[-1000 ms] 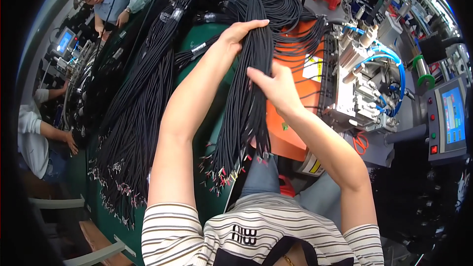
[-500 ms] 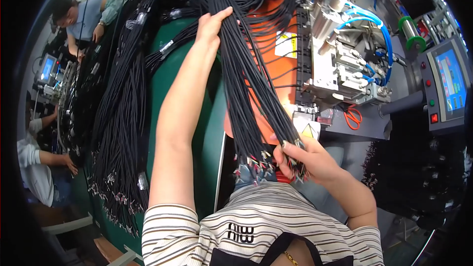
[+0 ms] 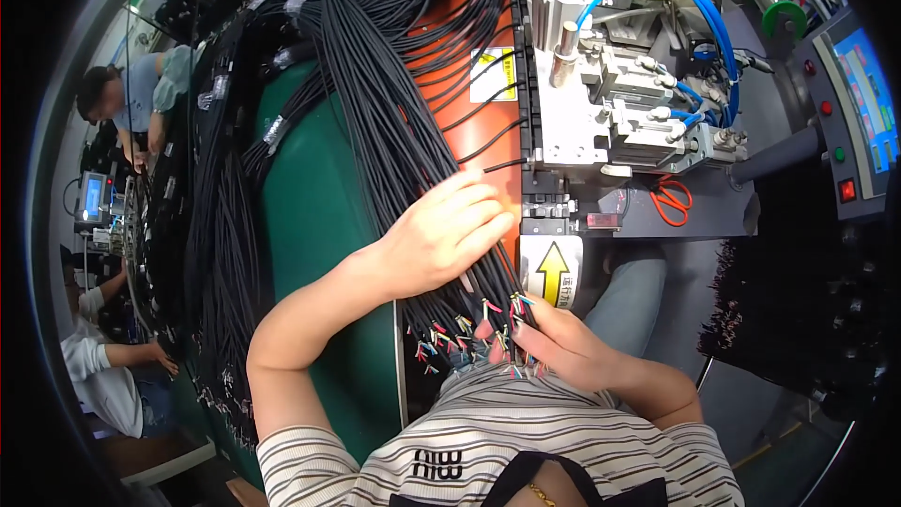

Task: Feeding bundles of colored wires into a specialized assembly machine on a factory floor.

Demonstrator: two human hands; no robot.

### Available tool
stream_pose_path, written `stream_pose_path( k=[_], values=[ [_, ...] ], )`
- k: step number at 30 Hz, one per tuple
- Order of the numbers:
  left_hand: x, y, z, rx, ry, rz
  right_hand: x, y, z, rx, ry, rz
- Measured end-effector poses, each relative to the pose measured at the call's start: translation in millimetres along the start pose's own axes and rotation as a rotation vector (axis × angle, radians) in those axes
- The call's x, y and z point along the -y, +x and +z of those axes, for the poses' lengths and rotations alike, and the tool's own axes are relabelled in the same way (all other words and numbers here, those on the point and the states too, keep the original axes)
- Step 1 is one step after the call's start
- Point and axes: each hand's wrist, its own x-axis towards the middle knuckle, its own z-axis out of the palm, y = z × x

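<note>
A thick bundle of black cables (image 3: 361, 84) runs from the far end of the table down toward my lap. My left hand (image 3: 441, 233) is closed over the right part of the bundle, a little above its lower ends. Just below it, my right hand (image 3: 568, 345) grips the cable ends, its fingers partly hidden behind them. Short stripped wires (image 3: 441, 333) in red, white, blue and yellow stick out of the ends. Loose cables of the same bundle hang to the left of my right hand.
At right stands a metal machine (image 3: 572, 113) with blue air hoses (image 3: 723, 28). Orange-handled scissors (image 3: 671, 202) lie near a control screen (image 3: 863, 99). More black cables (image 3: 225, 253) lie on the green table (image 3: 310, 188). Co-workers (image 3: 145, 99) sit at the left.
My left hand has come down from the upper bundle to near its lower ends. My right hand stays at the wire ends, slightly lower. The view has shifted a little.
</note>
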Motion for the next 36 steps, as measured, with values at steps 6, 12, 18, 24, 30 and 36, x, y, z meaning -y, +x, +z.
stream_pose_path(
  k=[6, 12, 18, 24, 30, 36],
  values=[
    [11.3, 21.7, 12.4, -0.07, -0.152, -0.215, -43.8, 0.7, -60.3, -0.398, 0.788, -0.328],
    [4.3, 31.9, 28.0, 0.001, -0.162, -0.27, -4.7, 22.0, -58.7, -0.529, 0.531, -0.491],
    [-11.1, 30.5, 24.2, -0.164, -0.227, -0.188, -16.9, 27.9, -66.6, -0.567, 0.563, -0.419],
    [-13.6, 41.6, 23.5, -0.119, -0.222, -0.223, -23.3, 35.6, -57.0, -0.605, 0.186, -0.464],
    [-11.6, 37.5, 31.2, -0.072, -0.2, -0.215, -20.1, 39.5, -60.5, -0.7, 0.187, -0.528],
    [-9.5, 40.9, 41.1, -0.239, -0.257, -0.218, -17.7, 32.8, -60.3, -0.739, 0.377, -0.516]
  ],
)
